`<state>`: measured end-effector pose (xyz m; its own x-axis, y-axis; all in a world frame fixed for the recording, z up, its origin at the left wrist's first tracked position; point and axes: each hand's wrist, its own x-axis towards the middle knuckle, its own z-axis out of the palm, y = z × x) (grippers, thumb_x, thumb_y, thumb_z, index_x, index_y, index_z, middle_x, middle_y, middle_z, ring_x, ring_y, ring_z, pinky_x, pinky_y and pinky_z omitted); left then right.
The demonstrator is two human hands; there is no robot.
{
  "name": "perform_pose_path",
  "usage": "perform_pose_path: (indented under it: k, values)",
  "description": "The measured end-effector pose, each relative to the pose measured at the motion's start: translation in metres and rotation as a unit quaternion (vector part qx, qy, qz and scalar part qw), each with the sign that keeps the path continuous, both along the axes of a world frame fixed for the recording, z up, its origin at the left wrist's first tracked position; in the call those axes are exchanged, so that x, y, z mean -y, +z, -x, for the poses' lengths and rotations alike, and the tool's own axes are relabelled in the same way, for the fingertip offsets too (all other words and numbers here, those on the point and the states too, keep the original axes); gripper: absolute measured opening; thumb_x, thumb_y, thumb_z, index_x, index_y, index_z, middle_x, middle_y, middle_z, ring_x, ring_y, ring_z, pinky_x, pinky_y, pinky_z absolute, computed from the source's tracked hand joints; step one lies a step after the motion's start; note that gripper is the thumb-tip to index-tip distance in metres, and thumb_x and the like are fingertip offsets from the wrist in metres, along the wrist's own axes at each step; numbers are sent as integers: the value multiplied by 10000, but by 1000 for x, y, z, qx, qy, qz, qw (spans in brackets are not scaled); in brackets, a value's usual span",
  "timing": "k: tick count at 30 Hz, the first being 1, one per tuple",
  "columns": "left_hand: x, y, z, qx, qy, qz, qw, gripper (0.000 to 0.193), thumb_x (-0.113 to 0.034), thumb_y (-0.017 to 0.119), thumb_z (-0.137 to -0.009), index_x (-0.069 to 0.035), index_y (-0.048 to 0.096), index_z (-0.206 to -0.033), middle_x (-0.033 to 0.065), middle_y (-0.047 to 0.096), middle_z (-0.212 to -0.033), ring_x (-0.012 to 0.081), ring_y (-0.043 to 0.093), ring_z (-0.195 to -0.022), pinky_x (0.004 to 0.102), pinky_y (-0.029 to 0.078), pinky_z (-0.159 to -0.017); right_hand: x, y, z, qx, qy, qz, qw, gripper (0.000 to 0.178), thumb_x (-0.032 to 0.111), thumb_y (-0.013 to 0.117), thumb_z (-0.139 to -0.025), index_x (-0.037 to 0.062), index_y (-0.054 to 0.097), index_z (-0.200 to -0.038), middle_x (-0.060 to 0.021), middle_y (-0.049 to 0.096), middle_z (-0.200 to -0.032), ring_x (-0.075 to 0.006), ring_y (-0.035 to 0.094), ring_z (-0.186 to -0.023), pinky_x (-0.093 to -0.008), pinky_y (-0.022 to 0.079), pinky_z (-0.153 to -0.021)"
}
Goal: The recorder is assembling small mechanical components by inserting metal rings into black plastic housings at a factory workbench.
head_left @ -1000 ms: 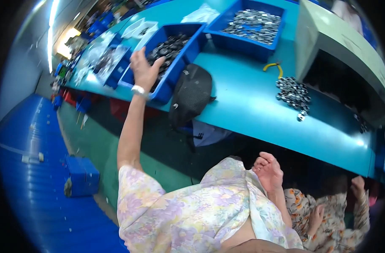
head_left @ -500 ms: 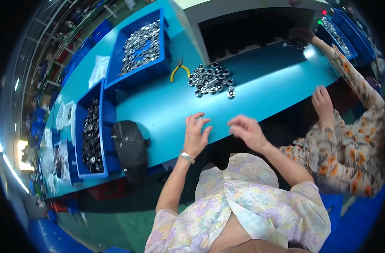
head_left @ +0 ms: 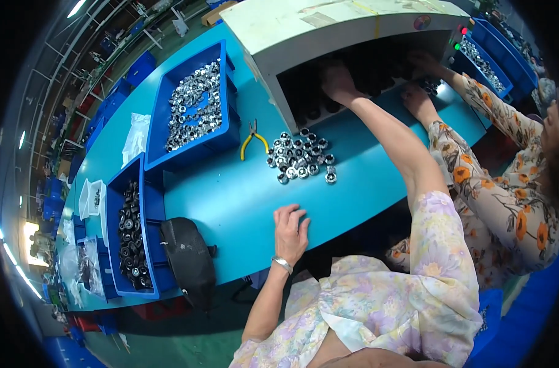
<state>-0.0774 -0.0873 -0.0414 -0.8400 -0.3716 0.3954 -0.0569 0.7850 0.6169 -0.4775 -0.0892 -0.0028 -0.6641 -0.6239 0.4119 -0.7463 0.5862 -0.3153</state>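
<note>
My left hand [head_left: 290, 234] lies at the near edge of the blue-green tabletop [head_left: 246, 202], fingers loosely bent and thumb apart, holding nothing that shows. With my right arm stretched far forward, my right hand [head_left: 339, 84] is inside the dark opening of a white box-shaped machine [head_left: 347, 27]. Its fingers are lost in shadow, next to a row of dark round parts [head_left: 333, 105]. A pile of small shiny metal-and-black round parts [head_left: 301, 156] sits in front of the machine. Yellow-handled pliers [head_left: 253, 140] lie just left of that pile.
To the left stand a blue bin [head_left: 229, 126] of shiny parts and another blue bin [head_left: 155, 257] of black parts. A black bag [head_left: 189, 260] sits at the table edge. At right, a co-worker's hands [head_left: 419, 103] are by the machine's opening, near my right arm.
My right hand has gone from above the near table edge forward into the machine's opening. My left hand has lowered to the table edge. The co-worker's nearer hand has also moved to the opening.
</note>
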Motion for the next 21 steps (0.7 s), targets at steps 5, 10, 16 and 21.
perform_pose_path:
  k: [5,10,16,21]
  values:
    - [-2,2,3,-1,14,-3,1000,183,11,671,-748,-8,599,-914,146,595,-997,338,538,-945,417,445,-826,53,-14,43,-156,76,98,980,466,264,502,-903,68,461,-1324,-196,472,-1337,-352,442,-1252,-473,370,-1026]
    - [-2,4,3,2,32,-12,999,167,21,664,-746,-12,601,-897,135,612,-969,321,549,-928,403,448,-816,64,11,13,168,236,239,927,520,287,483,-947,74,369,-1408,-167,352,-1449,-295,330,-1342,-419,272,-1108]
    - [0,4,11,-1,34,-18,999,149,24,658,-757,-13,599,-889,124,616,-963,314,550,-918,396,449,-812,48,31,15,355,321,235,846,582,274,536,-952,101,300,-1455,-125,304,-1488,-239,270,-1374,-364,236,-1140]
    - [2,5,8,-7,35,-8,999,140,20,657,-763,-18,599,-884,119,617,-959,310,551,-917,395,452,-804,50,40,15,276,268,79,920,632,316,571,-937,100,290,-1460,-136,307,-1486,-247,298,-1362,-351,248,-1134]
